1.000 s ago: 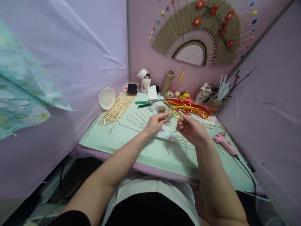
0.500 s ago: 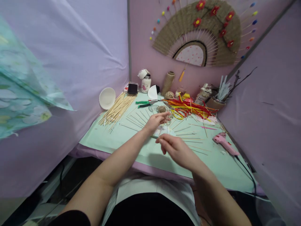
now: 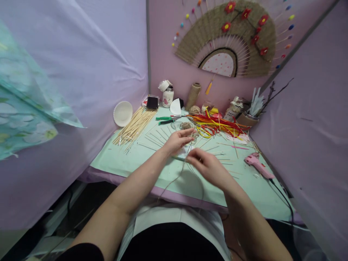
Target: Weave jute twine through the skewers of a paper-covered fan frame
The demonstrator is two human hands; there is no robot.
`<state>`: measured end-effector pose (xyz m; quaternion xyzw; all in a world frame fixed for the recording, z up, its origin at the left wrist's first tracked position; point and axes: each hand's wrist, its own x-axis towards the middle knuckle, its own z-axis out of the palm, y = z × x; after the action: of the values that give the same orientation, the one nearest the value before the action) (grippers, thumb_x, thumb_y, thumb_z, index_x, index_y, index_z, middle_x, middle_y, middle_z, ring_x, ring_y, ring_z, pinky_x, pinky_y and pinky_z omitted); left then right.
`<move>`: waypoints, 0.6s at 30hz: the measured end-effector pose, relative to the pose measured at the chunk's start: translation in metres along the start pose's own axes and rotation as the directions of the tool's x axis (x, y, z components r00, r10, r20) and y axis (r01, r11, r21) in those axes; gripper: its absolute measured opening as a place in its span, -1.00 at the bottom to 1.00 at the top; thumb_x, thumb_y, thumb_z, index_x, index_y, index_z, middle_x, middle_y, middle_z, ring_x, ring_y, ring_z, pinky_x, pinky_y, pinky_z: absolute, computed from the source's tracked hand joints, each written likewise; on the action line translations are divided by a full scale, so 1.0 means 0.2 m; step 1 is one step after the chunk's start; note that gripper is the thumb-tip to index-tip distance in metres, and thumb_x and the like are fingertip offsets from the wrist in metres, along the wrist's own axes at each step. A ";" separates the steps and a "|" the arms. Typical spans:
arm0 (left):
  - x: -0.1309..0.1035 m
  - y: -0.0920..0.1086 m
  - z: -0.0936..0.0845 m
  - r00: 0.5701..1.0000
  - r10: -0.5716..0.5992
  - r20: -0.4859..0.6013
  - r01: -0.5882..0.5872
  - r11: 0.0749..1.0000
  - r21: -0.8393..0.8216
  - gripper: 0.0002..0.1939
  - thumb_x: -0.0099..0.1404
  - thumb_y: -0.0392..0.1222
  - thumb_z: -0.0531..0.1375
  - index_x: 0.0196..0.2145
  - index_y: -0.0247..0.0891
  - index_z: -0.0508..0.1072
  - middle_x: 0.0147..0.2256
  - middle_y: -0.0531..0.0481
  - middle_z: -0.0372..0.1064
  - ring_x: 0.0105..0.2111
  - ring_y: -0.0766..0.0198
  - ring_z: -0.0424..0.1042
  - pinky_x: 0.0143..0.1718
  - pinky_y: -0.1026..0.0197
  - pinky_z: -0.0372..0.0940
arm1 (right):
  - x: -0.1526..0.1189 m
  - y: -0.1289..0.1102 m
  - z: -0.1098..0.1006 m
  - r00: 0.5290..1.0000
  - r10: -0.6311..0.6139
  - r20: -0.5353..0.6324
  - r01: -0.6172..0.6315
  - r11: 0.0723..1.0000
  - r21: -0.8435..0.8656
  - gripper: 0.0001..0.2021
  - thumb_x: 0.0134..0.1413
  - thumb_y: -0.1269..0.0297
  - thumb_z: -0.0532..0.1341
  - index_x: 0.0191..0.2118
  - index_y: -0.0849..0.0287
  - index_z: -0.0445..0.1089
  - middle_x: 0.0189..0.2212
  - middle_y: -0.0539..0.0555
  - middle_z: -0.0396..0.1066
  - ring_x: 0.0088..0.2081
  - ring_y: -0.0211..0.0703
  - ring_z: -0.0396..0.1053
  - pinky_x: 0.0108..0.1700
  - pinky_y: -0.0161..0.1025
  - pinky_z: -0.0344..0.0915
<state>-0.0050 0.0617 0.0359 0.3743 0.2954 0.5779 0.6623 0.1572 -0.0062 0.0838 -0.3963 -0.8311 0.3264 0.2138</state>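
My left hand is over the middle of the table, its fingers reaching forward and closed around loops of thin brown twine. Lower and to the right, my right hand pinches a strand of the same twine. Loose lengths of it hang below my hands towards the table's front edge. Beneath lies a fan-like spread of thin sticks around a pale centre piece, which my hands partly hide. A small ball of twine sits just beyond my left hand.
Bamboo skewers lie in a heap at the left, near green-handled pliers. Red and yellow pipe cleaners fill the back right. A pink glue gun with its cord rests at the right. A finished fan hangs on the wall.
My right hand has moved slightly up and to the right. Loose twine now hangs in long strands below my hands. My left hand stays in almost the same place.
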 end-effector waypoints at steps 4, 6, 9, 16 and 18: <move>0.00 0.00 0.00 1.000 0.008 0.016 -0.008 1.000 0.018 -0.52 -0.07 -0.37 0.40 -0.11 -0.24 0.57 0.08 -0.17 0.42 -0.31 0.38 0.47 -0.14 0.24 0.28 | 0.19 0.24 0.03 0.950 0.120 -0.287 -0.097 0.991 0.091 -0.78 0.06 0.11 0.18 -0.34 0.18 0.38 -0.42 0.06 0.44 -0.37 -0.15 0.33 -0.29 -0.23 0.23; 0.00 -0.01 0.00 1.000 0.018 0.019 -0.019 0.999 0.026 -0.50 -0.08 -0.36 0.40 -0.11 -0.25 0.57 0.08 -0.20 0.41 -0.31 0.36 0.48 -0.15 0.23 0.28 | 0.23 0.31 0.06 0.961 0.139 -0.240 -0.099 0.980 0.173 -0.77 0.03 0.11 0.18 -0.37 0.19 0.39 -0.49 0.02 0.40 -0.43 -0.18 0.29 -0.34 -0.25 0.21; 0.01 -0.02 -0.01 0.999 0.044 0.005 -0.045 0.997 0.059 -0.47 -0.09 -0.33 0.41 -0.08 -0.25 0.56 0.09 -0.21 0.40 -0.29 0.33 0.49 -0.17 0.23 0.28 | 0.22 0.32 0.08 0.959 0.152 -0.240 -0.095 0.967 0.235 -0.76 0.01 0.10 0.17 -0.42 0.19 0.41 -0.57 -0.02 0.33 -0.49 -0.22 0.23 -0.39 -0.26 0.17; 0.03 -0.03 -0.02 0.990 0.130 -0.055 -0.113 0.963 0.245 -0.45 -0.06 -0.30 0.38 -0.04 -0.26 0.55 0.05 -0.20 0.45 -0.24 0.24 0.49 -0.15 0.19 0.29 | 0.18 0.26 -0.04 0.917 0.191 -0.350 -0.084 0.951 0.298 -0.78 0.00 0.13 0.18 -0.45 0.18 0.40 -0.48 0.04 0.43 -0.42 -0.21 0.30 -0.35 -0.26 0.21; 0.03 -0.04 -0.02 0.986 0.158 -0.057 -0.134 0.945 0.297 -0.47 -0.04 -0.32 0.37 -0.04 -0.28 0.55 0.02 -0.19 0.47 -0.17 0.19 0.48 -0.12 0.19 0.29 | 0.19 0.24 -0.08 0.906 0.239 -0.349 -0.090 0.915 0.393 -0.78 -0.01 0.12 0.18 -0.46 0.17 0.37 -0.47 0.05 0.43 -0.43 -0.22 0.30 -0.37 -0.28 0.21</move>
<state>-0.0038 0.0681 0.0267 0.4654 0.3754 0.5900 0.5427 0.1704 0.0530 0.0640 -0.4758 -0.6587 0.4078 0.4165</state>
